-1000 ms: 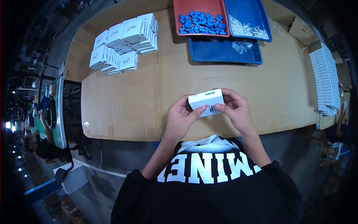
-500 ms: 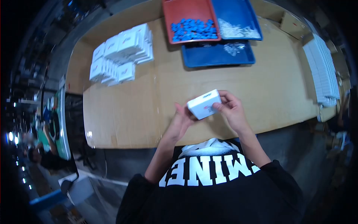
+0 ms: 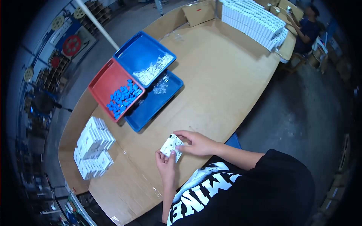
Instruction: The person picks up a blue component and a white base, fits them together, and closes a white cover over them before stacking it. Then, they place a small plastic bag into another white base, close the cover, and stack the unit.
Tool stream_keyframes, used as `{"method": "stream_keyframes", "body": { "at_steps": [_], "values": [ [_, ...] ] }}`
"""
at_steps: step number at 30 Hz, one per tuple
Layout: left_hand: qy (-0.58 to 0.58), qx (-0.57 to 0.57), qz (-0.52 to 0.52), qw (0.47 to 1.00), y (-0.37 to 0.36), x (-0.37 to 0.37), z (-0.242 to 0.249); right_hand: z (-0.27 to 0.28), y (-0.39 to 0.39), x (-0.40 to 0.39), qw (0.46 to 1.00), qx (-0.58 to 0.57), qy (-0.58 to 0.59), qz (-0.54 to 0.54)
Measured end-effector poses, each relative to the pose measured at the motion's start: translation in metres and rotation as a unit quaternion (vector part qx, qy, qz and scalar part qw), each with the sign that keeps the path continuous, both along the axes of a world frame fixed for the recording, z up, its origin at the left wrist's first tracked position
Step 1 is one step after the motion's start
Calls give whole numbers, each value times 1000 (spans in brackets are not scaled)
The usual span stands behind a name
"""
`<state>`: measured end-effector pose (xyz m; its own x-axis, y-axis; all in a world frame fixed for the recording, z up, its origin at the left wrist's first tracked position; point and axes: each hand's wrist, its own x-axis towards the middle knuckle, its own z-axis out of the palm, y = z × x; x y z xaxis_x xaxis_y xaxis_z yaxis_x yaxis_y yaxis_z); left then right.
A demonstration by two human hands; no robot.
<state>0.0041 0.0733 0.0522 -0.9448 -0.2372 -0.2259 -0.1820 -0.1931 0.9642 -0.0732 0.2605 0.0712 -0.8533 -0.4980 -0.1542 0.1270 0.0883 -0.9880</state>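
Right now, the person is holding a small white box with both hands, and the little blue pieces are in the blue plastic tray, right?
Not quite. The head view shows the little blue pieces lying in the red plastic tray, not a blue one. The rest holds: the left hand and right hand both hold the small white box.

We note three trays (image 3: 113,81) at table (image 3: 226,75) centre; box stack (image 3: 92,148) to their left, box row (image 3: 252,20) far right; held box (image 3: 171,147) nearest us.
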Motion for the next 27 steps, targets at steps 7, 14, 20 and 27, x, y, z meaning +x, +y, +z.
{"method": "stream_keyframes", "body": {
  "at_steps": [7,14,20,27],
  "values": [
    [43,-122,-139,982,56,-12,9,0,44,1,998,-12,49,-31],
    [20,-152,-289,945,104,-35,37,-6,121,-13,998,-27,51,-7],
    [57,-99,-341,933,140,-53,39,-50,190,-44,961,-219,-34,-164],
    [49,-143,-340,928,160,-58,15,-39,338,-120,782,-384,-33,-489]
  ]
}}
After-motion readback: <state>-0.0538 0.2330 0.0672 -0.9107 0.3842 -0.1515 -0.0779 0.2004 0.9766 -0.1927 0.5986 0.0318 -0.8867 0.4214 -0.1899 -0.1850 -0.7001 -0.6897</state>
